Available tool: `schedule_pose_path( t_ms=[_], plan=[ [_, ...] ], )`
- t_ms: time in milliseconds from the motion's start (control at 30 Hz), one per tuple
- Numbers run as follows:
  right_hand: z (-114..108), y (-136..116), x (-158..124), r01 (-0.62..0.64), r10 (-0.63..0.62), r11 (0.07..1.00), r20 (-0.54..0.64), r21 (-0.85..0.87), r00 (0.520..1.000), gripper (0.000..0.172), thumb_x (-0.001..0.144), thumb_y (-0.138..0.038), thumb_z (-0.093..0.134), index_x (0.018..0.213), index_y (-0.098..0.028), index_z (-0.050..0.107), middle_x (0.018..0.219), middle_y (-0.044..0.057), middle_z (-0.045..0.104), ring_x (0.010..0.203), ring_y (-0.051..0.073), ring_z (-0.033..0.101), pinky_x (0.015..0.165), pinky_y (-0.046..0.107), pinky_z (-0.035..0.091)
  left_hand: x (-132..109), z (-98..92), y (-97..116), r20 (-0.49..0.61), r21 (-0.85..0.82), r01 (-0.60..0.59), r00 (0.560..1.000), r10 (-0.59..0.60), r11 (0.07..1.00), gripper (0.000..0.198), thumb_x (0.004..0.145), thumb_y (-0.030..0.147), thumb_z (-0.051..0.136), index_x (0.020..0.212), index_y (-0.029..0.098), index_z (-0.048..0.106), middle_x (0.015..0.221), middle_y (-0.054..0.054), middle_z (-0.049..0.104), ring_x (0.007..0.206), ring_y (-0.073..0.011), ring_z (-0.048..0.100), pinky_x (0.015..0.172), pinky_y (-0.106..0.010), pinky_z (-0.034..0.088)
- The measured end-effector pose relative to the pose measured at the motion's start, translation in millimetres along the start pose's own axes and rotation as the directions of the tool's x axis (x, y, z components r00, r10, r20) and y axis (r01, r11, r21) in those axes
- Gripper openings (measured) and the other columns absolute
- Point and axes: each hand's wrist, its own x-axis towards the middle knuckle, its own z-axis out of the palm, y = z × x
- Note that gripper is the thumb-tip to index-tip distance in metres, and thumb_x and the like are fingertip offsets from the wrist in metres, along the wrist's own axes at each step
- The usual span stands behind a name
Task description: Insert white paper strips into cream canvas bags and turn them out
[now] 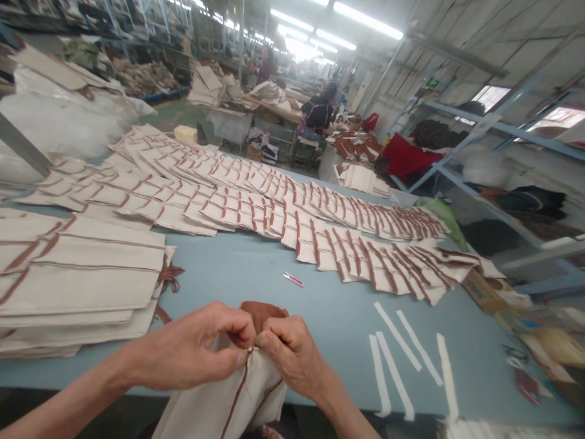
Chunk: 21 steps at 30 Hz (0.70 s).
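Observation:
Close to the table's front edge, my left hand (201, 344) and my right hand (295, 353) meet at the top of a cream cloth piece with brown trim (223, 399). Both hands pinch its edge, with fingertips almost touching at a brown seam. Behind the fingers rises a brown flap (262, 312) of the same piece. The lower part of the cloth hangs over the table edge. A small pair of pink-handled thread snips (293, 279) lies on the blue table beyond my hands.
Stacked cream panels (91, 268) sit at the left. Long overlapping rows of brown-trimmed panels (274, 213) cross the table's far side. Several white strips (404, 341) lie at the right, with dark-handled scissors (523, 378) further right. Metal shelving (493, 140) stands beyond, and a person (317, 113) is in the background.

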Motion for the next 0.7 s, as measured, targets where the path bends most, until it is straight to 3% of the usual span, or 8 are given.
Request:
schedule_pose_path(
  t_ms=[67, 133, 233, 300, 500, 600, 700],
  plan=[
    [1, -2, -1, 0.007, -0.007, 1.0, -0.006, 0.006, 1.0, 0.074, 0.113, -0.08, 0.049, 0.064, -0.025, 0.038, 0.06, -0.008, 0.031, 0.055, 0.011, 0.031, 0.056, 0.03, 0.023, -2, 6.7, 2, -0.065, 0.056, -0.015, 0.998, 0.018, 0.998, 0.011, 0.088, 0.029, 0.051, 0.085, 0.023, 0.06, 0.084, 0.002, 0.064, 0.085, -0.0188, 0.063, 0.078, -0.026, 0.046],
    [1, -5, -2, 0.012, -0.012, 1.0, -0.009, 0.011, 1.0, 0.075, 0.113, -0.081, 0.048, 0.065, -0.025, 0.037, 0.059, -0.008, 0.032, 0.055, 0.011, 0.03, 0.056, 0.03, 0.024, -4, 13.7, 2, -0.157, 0.148, -0.091, 0.981, 0.114, 0.985, 0.012, 0.089, 0.024, 0.049, 0.082, 0.023, 0.059, 0.08, 0.003, 0.064, 0.081, -0.0169, 0.064, 0.076, -0.024, 0.046],
    [2, -8, -4, 0.012, -0.011, 1.0, -0.015, 0.014, 1.0, 0.077, 0.112, -0.085, 0.046, 0.065, -0.025, 0.038, 0.059, -0.008, 0.033, 0.054, 0.011, 0.031, 0.055, 0.029, 0.024, -5, 20.9, -1, -0.281, 0.274, -0.222, 0.912, 0.298, 0.936, 0.017, 0.09, 0.017, 0.048, 0.082, 0.023, 0.061, 0.076, 0.005, 0.064, 0.075, -0.0132, 0.064, 0.077, -0.022, 0.046],
    [2, -11, -6, 0.012, -0.012, 1.0, -0.024, 0.019, 1.0, 0.077, 0.113, -0.086, 0.045, 0.065, -0.025, 0.04, 0.059, -0.008, 0.035, 0.054, 0.01, 0.033, 0.055, 0.028, 0.025, -5, 22.2, -2, -0.315, 0.298, -0.248, 0.886, 0.34, 0.922, 0.019, 0.089, 0.014, 0.048, 0.083, 0.024, 0.063, 0.076, 0.006, 0.066, 0.075, -0.0119, 0.064, 0.078, -0.021, 0.045],
    [4, -21, -9, 0.021, -0.019, 0.998, -0.035, 0.062, 0.999, 0.075, 0.114, -0.082, 0.048, 0.069, -0.023, 0.046, 0.061, -0.007, 0.038, 0.055, 0.01, 0.034, 0.055, 0.026, 0.028, -7, 17.7, 1, -0.259, 0.205, -0.155, 0.944, 0.207, 0.966, 0.019, 0.089, 0.02, 0.05, 0.08, 0.023, 0.066, 0.076, 0.006, 0.067, 0.074, -0.0118, 0.065, 0.074, -0.021, 0.046],
    [5, -23, -9, -0.014, 0.017, 0.996, -0.03, 0.086, 0.999, 0.069, 0.106, -0.079, 0.068, 0.07, -0.023, 0.049, 0.058, -0.01, 0.035, 0.052, 0.009, 0.03, 0.052, 0.025, 0.025, -12, 15.7, 3, -0.208, 0.158, -0.08, 0.972, 0.112, 0.984, 0.02, 0.092, 0.026, 0.053, 0.081, 0.022, 0.069, 0.078, 0.004, 0.07, 0.076, -0.0134, 0.066, 0.074, -0.023, 0.045],
    [6, -25, -10, -0.062, 0.064, 0.991, -0.009, 0.116, 0.998, 0.058, 0.097, -0.061, 0.085, 0.071, -0.024, 0.049, 0.056, -0.012, 0.033, 0.051, 0.008, 0.027, 0.05, 0.025, 0.023, -15, 15.3, 2, -0.164, 0.1, -0.027, 0.986, 0.043, 0.995, 0.021, 0.094, 0.03, 0.056, 0.084, 0.023, 0.074, 0.083, 0.004, 0.074, 0.081, -0.0153, 0.067, 0.077, -0.024, 0.045]
  ],
)
